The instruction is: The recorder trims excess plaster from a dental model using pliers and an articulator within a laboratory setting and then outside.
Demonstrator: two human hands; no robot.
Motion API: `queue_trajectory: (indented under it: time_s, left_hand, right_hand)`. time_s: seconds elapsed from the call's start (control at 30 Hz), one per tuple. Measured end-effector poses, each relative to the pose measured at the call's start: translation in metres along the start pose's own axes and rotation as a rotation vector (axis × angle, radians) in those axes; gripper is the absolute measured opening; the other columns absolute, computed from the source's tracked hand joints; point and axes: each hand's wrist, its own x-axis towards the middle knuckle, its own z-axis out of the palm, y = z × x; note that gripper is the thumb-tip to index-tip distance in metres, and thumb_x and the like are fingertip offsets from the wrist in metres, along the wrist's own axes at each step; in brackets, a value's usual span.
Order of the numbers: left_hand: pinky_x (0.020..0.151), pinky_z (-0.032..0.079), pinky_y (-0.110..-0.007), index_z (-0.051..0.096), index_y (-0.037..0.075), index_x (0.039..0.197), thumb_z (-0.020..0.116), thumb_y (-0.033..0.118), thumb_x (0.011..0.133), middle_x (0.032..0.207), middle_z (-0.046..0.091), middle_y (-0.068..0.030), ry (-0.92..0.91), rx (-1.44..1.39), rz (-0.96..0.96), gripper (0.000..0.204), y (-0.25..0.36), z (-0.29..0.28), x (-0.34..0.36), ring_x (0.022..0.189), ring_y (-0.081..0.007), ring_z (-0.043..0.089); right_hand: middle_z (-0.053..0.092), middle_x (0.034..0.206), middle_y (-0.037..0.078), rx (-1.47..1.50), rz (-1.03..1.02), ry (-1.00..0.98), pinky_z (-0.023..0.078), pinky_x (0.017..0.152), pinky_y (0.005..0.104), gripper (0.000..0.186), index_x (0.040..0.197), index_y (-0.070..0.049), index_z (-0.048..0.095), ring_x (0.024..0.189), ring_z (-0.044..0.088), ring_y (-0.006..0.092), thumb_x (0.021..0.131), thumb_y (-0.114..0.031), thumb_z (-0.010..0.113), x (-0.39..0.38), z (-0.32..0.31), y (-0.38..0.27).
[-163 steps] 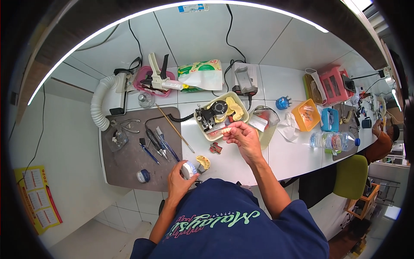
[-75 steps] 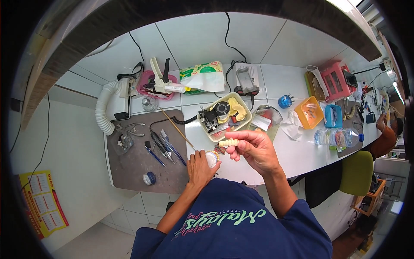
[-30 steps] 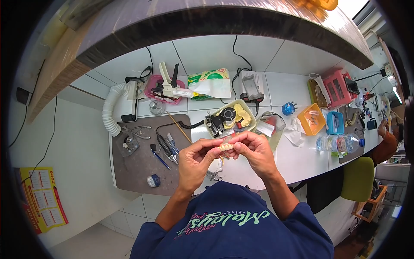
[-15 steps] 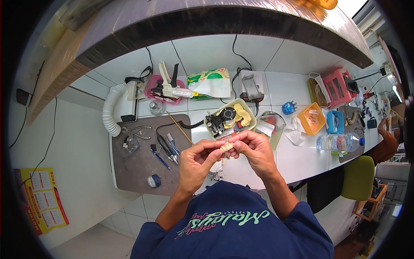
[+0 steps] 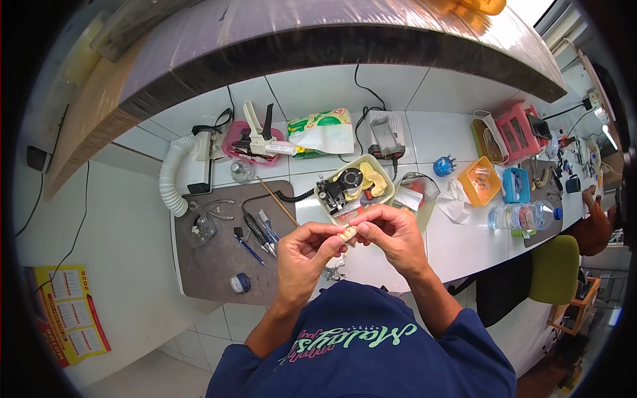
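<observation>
A small cream-coloured dental bridge [image 5: 347,233], a short row of false teeth, is held between the fingertips of both hands above the near edge of the bench. My left hand [image 5: 302,259] pinches its left end between thumb and fingers. At the other end my right hand [image 5: 393,240] grips it the same way; the fingers hide part of it. Just beyond the hands stands a cream tray [image 5: 387,195] holding a black articulator [image 5: 337,191] and yellowish plaster models [image 5: 375,182].
On the left, a grey mat [image 5: 206,265] carries pliers [image 5: 215,209], a handpiece [image 5: 255,227], a blue brush [image 5: 249,248] and a small jar [image 5: 240,282]. Orange [image 5: 480,182] and blue bins [image 5: 515,186] and a plastic bottle [image 5: 521,216] stand right. A shelf [image 5: 318,50] overhangs the back.
The dental bridge has turned slightly in my fingertips and sits a little lower. Both hands keep their pinch. The whole view has shifted slightly.
</observation>
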Motion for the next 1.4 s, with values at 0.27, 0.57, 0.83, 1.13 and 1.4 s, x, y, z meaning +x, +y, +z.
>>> queue_trajectory:
  time_s: [0.27, 0.57, 0.83, 1.13, 1.4]
  left_hand:
    - [0.069, 0.055, -0.024, 0.065, -0.004, 0.102, 0.069, 0.006, 0.087, 0.095, 0.068, -0.0139, -0.089, -0.126, 0.056, 0.018, 0.029, 0.009, -0.016, 0.081, -0.0151, 0.067]
    - [0.070, 0.055, -0.024, 0.065, -0.004, 0.103, 0.067, 0.002, 0.087, 0.098, 0.068, -0.0148, -0.126, -0.138, 0.108, 0.017, 0.041, 0.011, -0.023, 0.083, -0.0157, 0.067]
    - [0.068, 0.055, -0.024, 0.066, -0.005, 0.104, 0.067, 0.003, 0.088, 0.097, 0.068, -0.0164, -0.113, -0.118, 0.098, 0.018, 0.043, 0.008, -0.027, 0.081, -0.0174, 0.068]
    - [0.065, 0.056, -0.025, 0.066, -0.004, 0.104, 0.066, 0.006, 0.089, 0.095, 0.069, -0.0170, -0.115, -0.098, 0.047, 0.019, 0.044, 0.007, -0.029, 0.078, -0.0188, 0.069]
    - [0.067, 0.056, -0.025, 0.066, -0.004, 0.104, 0.066, 0.007, 0.089, 0.096, 0.068, -0.0161, -0.111, -0.084, 0.027, 0.018, 0.043, 0.006, -0.029, 0.080, -0.0184, 0.069]
  right_hand:
    - [0.069, 0.094, 0.009, -0.098, -0.165, -0.078, 0.049, 0.071, 0.0254, 0.021, 0.106, 0.002, 0.069, 0.080, 0.062, 0.0135, 0.086, -0.004, 0.067, -0.015, 0.013, -0.032]
    - [0.071, 0.089, 0.011, -0.231, -0.259, -0.114, 0.049, 0.071, 0.0278, 0.022, 0.102, 0.000, 0.072, 0.079, 0.064, 0.0169, 0.080, 0.000, 0.070, -0.016, 0.019, -0.043]
    - [0.071, 0.088, 0.011, -0.260, -0.272, -0.122, 0.049, 0.069, 0.0277, 0.020, 0.100, 0.000, 0.072, 0.079, 0.065, 0.0174, 0.080, 0.001, 0.070, -0.017, 0.021, -0.043]
    - [0.071, 0.088, 0.012, -0.292, -0.338, -0.151, 0.050, 0.070, 0.0285, 0.019, 0.098, 0.001, 0.072, 0.079, 0.066, 0.0189, 0.079, -0.002, 0.072, -0.016, 0.021, -0.046]
    - [0.071, 0.089, 0.012, -0.309, -0.324, -0.144, 0.050, 0.070, 0.0286, 0.019, 0.099, 0.001, 0.072, 0.080, 0.066, 0.0191, 0.079, -0.002, 0.072, -0.017, 0.021, -0.045]
